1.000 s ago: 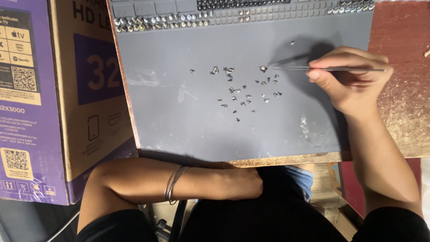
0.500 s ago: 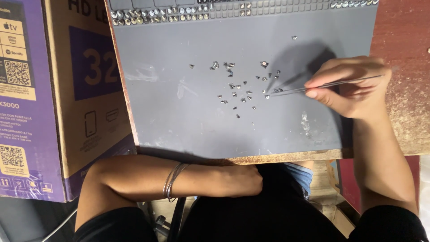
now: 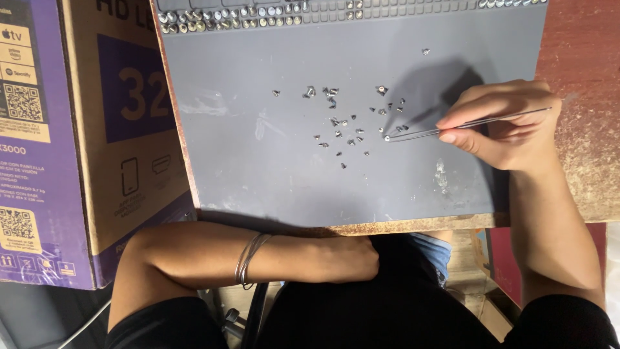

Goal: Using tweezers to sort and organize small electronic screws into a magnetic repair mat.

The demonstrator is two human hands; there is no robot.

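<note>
Right hand: the right hand rests on the right side of the grey mat, its grip clamped on slim metal tweezers that point left.
Tweezer tips: they sit at one small screw on the right edge of the scatter; whether the tips have closed on it is too small to tell.
Screws: the loose screws lie spread across the middle of the mat, some nearly touching each other, one stray screw apart towards the mat's far edge.
Left hand: the left hand lies below the mat's near edge, against the lap, its grip curled together and holding nothing that shows.
Tray row: the mat's far edge carries small compartments, several already holding screws.
Doing it well: I judge the heel of the right hand should stay planted on the mat for steadiness, tips low and squeezed lightly so the screw does not flick away.
Beside: a cardboard box stands left of the mat; the desk shows to its right.
</note>
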